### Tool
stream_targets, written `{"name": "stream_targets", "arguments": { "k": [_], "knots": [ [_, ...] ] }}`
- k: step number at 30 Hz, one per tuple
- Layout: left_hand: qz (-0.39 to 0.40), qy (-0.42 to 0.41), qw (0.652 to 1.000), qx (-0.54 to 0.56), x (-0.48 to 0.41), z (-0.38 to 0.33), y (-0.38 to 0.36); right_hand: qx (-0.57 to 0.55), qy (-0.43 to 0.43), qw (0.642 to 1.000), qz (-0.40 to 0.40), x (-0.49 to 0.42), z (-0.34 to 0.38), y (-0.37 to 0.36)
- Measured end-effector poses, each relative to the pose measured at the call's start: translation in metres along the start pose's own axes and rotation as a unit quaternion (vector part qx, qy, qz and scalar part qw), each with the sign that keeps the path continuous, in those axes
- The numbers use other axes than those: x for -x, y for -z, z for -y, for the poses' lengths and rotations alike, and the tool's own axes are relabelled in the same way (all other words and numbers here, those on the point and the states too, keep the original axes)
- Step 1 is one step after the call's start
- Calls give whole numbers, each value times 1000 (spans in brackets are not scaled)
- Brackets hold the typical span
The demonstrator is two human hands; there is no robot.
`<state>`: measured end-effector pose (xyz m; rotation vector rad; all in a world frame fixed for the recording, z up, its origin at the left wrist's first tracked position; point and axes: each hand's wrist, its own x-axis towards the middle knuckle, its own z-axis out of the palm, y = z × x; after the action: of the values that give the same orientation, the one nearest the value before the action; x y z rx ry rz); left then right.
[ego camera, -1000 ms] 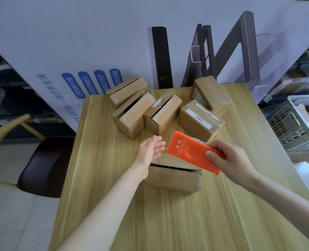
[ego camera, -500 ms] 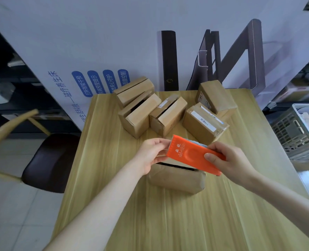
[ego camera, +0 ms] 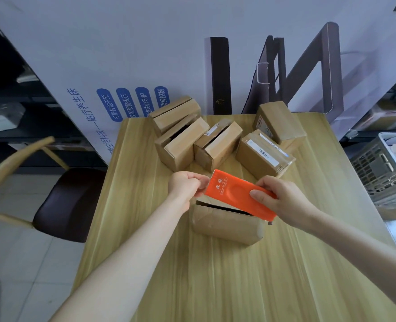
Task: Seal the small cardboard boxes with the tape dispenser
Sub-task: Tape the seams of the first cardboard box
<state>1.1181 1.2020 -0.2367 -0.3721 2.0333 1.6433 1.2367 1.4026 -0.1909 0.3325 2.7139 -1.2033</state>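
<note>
An orange flat packet (ego camera: 234,194) with white lettering hovers over a small cardboard box (ego camera: 225,225) whose top is open a dark slit. My left hand (ego camera: 187,185) pinches the packet's left end. My right hand (ego camera: 278,198) grips its right end, thumb on top. The box stands in the middle of the wooden table (ego camera: 215,275), right under the packet. No tape dispenser is visible.
Several more small cardboard boxes (ego camera: 218,145) cluster at the table's far end, some with gaping flaps, one with a white label (ego camera: 264,154). A large printed carton (ego camera: 146,54) stands behind. A chair (ego camera: 62,201) is at the left, a grey crate (ego camera: 387,166) at the right.
My left hand rose from the box's flap and took hold of the packet's left end. The right hand kept the packet almost in place over the box.
</note>
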Motion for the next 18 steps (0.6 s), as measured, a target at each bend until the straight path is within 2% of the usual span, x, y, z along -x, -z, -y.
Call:
{"name": "stream_targets", "arguments": {
  "k": [10,14,18],
  "knots": [
    [-27,18,998,-60,-14,13,7,46,-5,998,32,-3,7,-4],
    [-82,31,994,-65,-24,17,37,-8,-35,998,45,4,-7,3],
    [-78,36,993,-78,-26,23,47,-27,-43,997,51,8,-15,6]
  ]
}}
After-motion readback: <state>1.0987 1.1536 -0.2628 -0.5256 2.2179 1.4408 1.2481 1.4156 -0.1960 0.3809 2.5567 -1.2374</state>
